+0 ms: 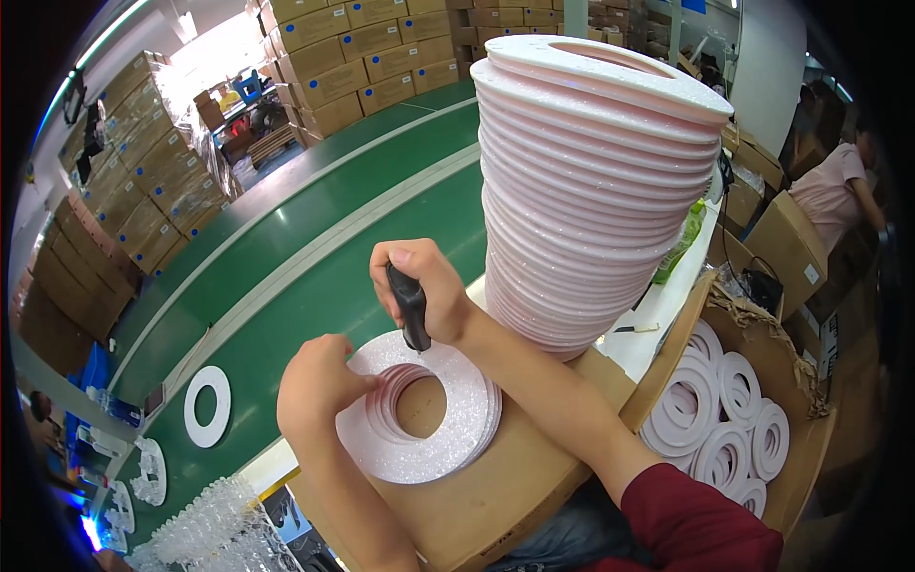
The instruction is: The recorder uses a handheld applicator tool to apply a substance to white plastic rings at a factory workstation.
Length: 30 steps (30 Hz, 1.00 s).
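Note:
A short stack of white glittery flat rings lies on a brown cardboard surface in front of me. My left hand grips the stack's left side, thumb at the centre hole, other fingers partly hidden. My right hand is closed around a black-handled tool, held upright. Its lower end is at the top ring's far side, just above the hole; its tip is too small to make out. Beyond my right forearm rises a tall, slightly uneven stack of similar rings.
A green conveyor belt curves past on the left, carrying one white ring and white pieces. Clear plastic parts lie at lower left. An open carton of rings stands right. A person works beyond; stacked boxes stand behind.

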Tool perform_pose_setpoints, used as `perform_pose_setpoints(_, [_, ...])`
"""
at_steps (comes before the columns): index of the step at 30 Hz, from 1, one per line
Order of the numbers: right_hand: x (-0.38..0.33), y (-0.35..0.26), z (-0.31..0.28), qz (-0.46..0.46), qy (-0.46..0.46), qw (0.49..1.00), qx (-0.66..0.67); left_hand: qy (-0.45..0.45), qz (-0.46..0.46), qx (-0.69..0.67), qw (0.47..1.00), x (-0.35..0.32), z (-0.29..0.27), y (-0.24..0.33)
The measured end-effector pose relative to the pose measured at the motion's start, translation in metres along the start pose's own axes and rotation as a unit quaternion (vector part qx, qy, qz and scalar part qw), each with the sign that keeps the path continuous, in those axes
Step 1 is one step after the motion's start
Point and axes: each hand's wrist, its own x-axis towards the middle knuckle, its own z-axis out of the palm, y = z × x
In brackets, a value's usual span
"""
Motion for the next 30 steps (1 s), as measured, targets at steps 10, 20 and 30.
perform_pose_setpoints(10, [-0.001,0.005,0.001,-0.006,0.001,1.000,-0.030,-0.023,-0.047,0.019,0.998,-0.003,-0.004,0.007])
perform_pose_setpoints(20, [-0.001,-0.015,-0.007,-0.040,0.038,0.998,-0.040,0.011,0.013,-0.007,1.000,0.000,0.003,0.000])
perform_pose_setpoints(30, [0.002,0.002,-0.013,-0.065,0.057,0.986,-0.144,-0.004,0.002,-0.014,1.000,0.000,0.000,0.003])
